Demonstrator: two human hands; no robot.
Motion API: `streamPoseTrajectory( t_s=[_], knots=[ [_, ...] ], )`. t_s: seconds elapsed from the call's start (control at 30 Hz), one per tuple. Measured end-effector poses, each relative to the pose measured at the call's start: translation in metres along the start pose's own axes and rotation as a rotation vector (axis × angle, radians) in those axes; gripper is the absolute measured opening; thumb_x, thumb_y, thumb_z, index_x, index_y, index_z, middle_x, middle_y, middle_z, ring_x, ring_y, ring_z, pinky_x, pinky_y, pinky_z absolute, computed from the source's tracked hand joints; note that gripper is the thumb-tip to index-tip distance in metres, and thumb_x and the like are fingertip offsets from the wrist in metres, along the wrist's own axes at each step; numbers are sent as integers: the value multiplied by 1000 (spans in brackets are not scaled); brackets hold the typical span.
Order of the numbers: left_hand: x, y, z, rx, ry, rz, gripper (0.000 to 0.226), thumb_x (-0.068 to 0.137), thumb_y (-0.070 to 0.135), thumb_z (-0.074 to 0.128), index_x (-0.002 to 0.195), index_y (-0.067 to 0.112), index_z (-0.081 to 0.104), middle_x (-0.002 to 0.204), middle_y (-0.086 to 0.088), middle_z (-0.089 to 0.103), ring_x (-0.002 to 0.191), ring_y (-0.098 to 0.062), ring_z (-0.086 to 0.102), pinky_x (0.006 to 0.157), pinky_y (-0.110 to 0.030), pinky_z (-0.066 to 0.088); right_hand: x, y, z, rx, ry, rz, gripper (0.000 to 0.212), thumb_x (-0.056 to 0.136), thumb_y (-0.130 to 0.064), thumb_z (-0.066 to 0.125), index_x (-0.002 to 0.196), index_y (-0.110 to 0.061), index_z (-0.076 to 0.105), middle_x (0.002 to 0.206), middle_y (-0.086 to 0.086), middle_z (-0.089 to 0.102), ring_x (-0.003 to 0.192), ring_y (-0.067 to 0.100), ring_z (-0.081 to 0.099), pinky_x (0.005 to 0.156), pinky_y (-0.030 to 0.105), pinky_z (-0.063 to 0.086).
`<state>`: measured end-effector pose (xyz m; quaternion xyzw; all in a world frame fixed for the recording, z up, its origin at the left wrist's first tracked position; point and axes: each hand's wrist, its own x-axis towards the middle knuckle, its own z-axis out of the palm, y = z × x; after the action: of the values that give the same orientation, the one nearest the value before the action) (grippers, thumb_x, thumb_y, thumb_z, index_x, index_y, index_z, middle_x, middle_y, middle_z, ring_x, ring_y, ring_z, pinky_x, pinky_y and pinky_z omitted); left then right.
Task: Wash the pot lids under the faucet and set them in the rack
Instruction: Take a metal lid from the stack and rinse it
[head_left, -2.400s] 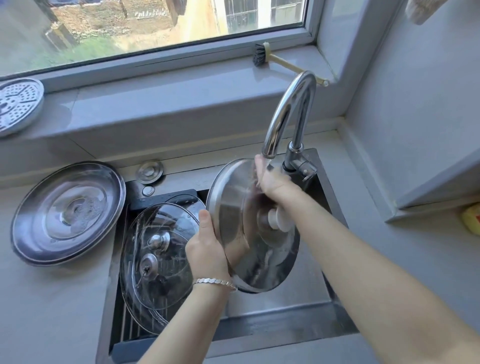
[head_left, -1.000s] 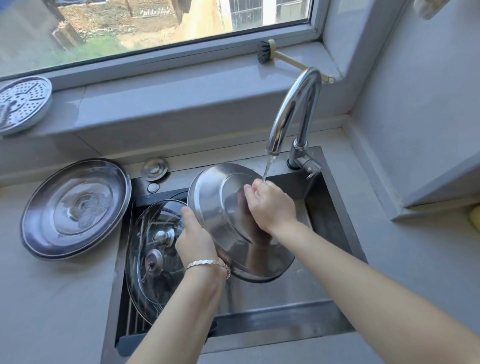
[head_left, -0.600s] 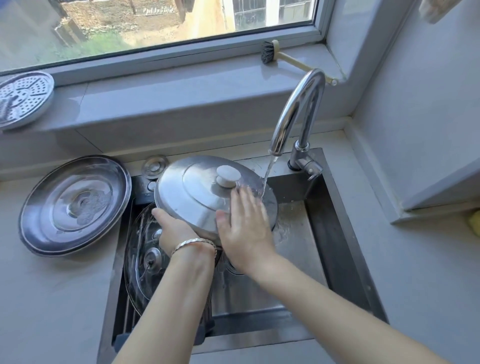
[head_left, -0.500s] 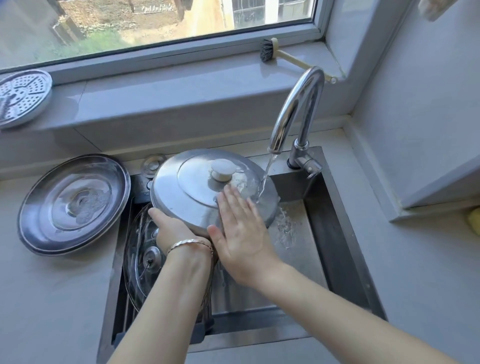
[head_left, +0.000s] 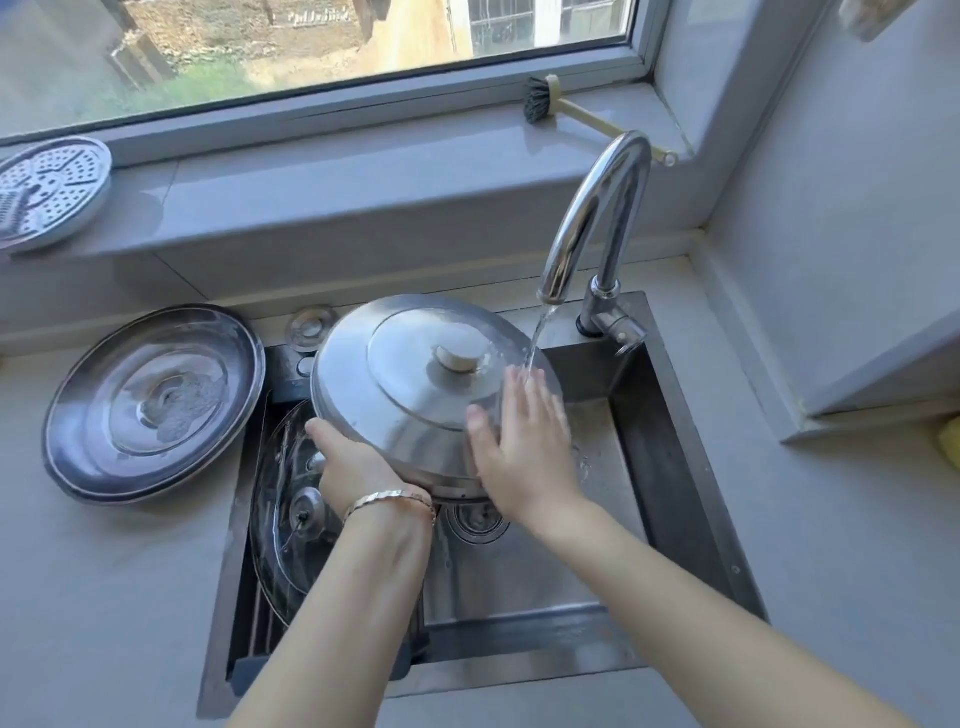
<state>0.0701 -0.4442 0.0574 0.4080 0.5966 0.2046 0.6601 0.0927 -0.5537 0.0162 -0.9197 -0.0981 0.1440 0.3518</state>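
**Lid flipped knob-up, rinse part done**

The steel lid (head_left: 410, 400) has turned from underside-out to knob-up, tilted over the sink (head_left: 680, 467), its far edge under the faucet (head_left: 597, 218) stream. The left hand (head_left: 353, 467) grips its near rim. The right hand (head_left: 524, 447) lies flat on top, fingers straight in the water. Glass lids (head_left: 291, 525) already stand in the rack (head_left: 257, 626). A sudsy lid (head_left: 150, 400) waits on the counter, so I'd say more washing remains.

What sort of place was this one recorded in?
Probably a home kitchen: a stainless sink sunk in a grey counter below a window, a chrome faucet running water onto a steel pot lid, and a dish brush on the sill.
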Motion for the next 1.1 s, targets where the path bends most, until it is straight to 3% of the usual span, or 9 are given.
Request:
streamPoseTrajectory(
  t_s=[0.1, 0.33, 0.5, 0.63, 0.73, 0.8, 0.87, 0.97, 1.1],
  knots=[
    [2, -7, -6, -11, -160, -9, 48, 82, 61, 48, 86, 15, 62, 85, 5, 64, 81, -19, 63, 85, -36, 52, 42, 29, -16, 69, -16, 226, 64, 96, -44, 21, 147, -5, 20, 158, 11, 9, 146, 23, 5, 118, 36, 6],
    [-12, -15, -12, 340, -435, 101, 50, 81, 57, 52, 71, 10, 65, 80, -15, 62, 80, -31, 60, 88, -57, 48, 83, 29, -51, 177, -99, 26, 44, 98, -38, 21, 124, -28, 55, 120, -1, 57, 124, 28, 45, 109, 43, 30],
    [-15, -13, -2, 410, -431, 194, 55, 73, 62, 49, 69, 8, 57, 76, -12, 56, 73, -24, 53, 84, -53, 49, 70, 3, -52, 21, 61, -59, 39, 100, -35, 22, 126, -30, 51, 135, 3, 48, 126, 28, 36, 110, 39, 21],
    [-12, -15, 7, 490, -332, 218, 54, 91, 50, 42, 83, 1, 63, 99, -22, 65, 94, -34, 62, 91, -46, 49, 31, 0, -38, -166, -75, -491, 57, 92, -48, 20, 143, -27, 35, 153, 5, 27, 143, 23, 19, 116, 37, 13],
    [-6, -9, 10, 383, -205, 128, 52, 92, 49, 39, 83, 2, 60, 103, -15, 64, 99, -30, 59, 95, -39, 46, 5, 20, -25, 37, -136, -669, 47, 90, -37, 39, 128, -18, 56, 144, 5, 44, 138, 19, 33, 115, 37, 22],
    [-2, -2, 8, 250, -190, 119, 47, 91, 49, 42, 68, 11, 55, 85, -7, 64, 89, -29, 61, 92, -44, 50, 3, 40, -29, 284, 140, -449, 37, 88, -32, 47, 112, -13, 67, 130, 1, 54, 126, 11, 43, 111, 35, 31],
    [0, 6, 5, 197, -203, 142, 42, 91, 49, 44, 66, 16, 53, 75, -1, 59, 84, -26, 60, 92, -46, 51, 8, 58, -39, 454, 258, 16, 41, 93, -34, 44, 126, -14, 55, 134, 2, 46, 124, 11, 40, 110, 31, 29],
    [2, 12, 1, 196, -250, 143, 41, 90, 50, 46, 70, 15, 56, 76, -2, 59, 81, -24, 60, 91, -45, 51, 18, 79, -39, 959, -106, 572, 50, 100, -39, 30, 143, -12, 32, 140, 17, 43, 121, 30, 49, 99, 36, 40],
    [7, 6, -10, 226, -384, 126, 43, 94, 47, 43, 74, 14, 62, 66, -3, 67, 63, -21, 64, 73, -39, 55, 25, 97, -35, 1037, -150, 744, 40, 100, -37, 34, 128, -11, 48, 101, 10, 59, 82, 21, 58, 67, 28, 47]
  ],
)
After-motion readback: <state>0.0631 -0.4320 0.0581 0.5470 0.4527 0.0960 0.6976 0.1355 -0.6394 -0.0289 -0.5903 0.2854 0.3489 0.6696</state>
